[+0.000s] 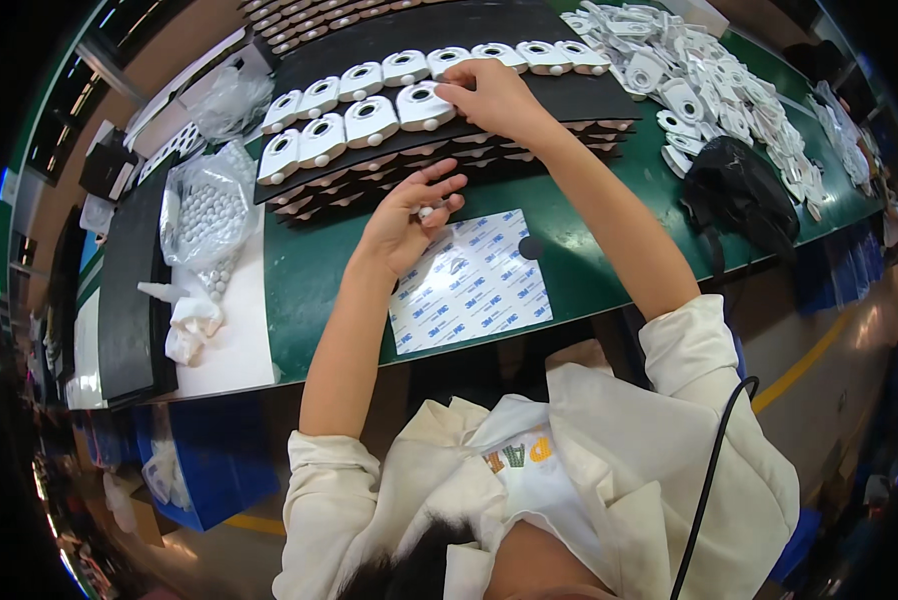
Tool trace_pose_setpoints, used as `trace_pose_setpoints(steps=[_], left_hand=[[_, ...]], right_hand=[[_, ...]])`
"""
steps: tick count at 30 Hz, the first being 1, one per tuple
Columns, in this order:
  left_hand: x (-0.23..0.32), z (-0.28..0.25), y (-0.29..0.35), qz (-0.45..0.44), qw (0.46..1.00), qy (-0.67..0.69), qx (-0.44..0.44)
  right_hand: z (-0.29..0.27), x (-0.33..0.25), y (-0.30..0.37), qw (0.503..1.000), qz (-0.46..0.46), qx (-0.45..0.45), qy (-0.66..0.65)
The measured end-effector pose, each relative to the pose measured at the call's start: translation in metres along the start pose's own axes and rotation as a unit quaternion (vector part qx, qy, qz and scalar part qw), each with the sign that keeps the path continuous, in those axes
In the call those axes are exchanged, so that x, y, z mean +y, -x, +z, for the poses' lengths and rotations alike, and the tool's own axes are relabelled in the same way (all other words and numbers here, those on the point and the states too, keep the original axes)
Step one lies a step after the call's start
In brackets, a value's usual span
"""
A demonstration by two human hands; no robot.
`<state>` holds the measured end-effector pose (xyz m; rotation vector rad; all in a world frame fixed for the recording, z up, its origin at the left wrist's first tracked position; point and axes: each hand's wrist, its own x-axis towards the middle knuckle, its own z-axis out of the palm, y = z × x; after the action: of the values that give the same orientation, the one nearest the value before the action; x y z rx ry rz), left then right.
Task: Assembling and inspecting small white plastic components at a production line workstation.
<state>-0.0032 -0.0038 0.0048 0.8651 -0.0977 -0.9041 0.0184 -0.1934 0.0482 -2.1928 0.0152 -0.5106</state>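
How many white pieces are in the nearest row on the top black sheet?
4, left to right: the leftmost piece, the second piece, the third piece, and the fourth piece beside the right hand, which may hide another.

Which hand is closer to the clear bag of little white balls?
Left. The left hand is to the right of the bag; the right hand is farther right and farther forward, at a white part.

White parts (pixel 373 123): smooth plas., semi-gloss. Blk board (pixel 574 97): matt. Green tabletop (pixel 314 265): smooth, glossy. Ball bag (pixel 235 172): clr plas., crinkled. Sleeve (pixel 331 475): matt cloth.
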Motion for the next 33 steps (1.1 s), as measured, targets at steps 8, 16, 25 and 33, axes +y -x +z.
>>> trace_pose_setpoints(steps=[8,16,25,33], left_hand=[[-0.001,0.001,0.002,0.022,0.999,-0.012,-0.027],[-0.004,0.007,0.005,0.031,0.997,-0.063,-0.014],[-0.005,0.007,0.002,0.031,0.998,-0.054,-0.022],[-0.004,0.001,0.002,0.036,0.998,-0.041,-0.016]], right_hand=[[-0.116,0.021,0.059,0.962,-0.127,0.124,0.209],[-0.218,0.094,0.091,0.753,0.281,-0.182,0.567],[-0.197,0.139,0.073,0.810,0.108,0.012,0.576],[-0.153,0.126,0.072,0.865,0.052,0.094,0.490]])
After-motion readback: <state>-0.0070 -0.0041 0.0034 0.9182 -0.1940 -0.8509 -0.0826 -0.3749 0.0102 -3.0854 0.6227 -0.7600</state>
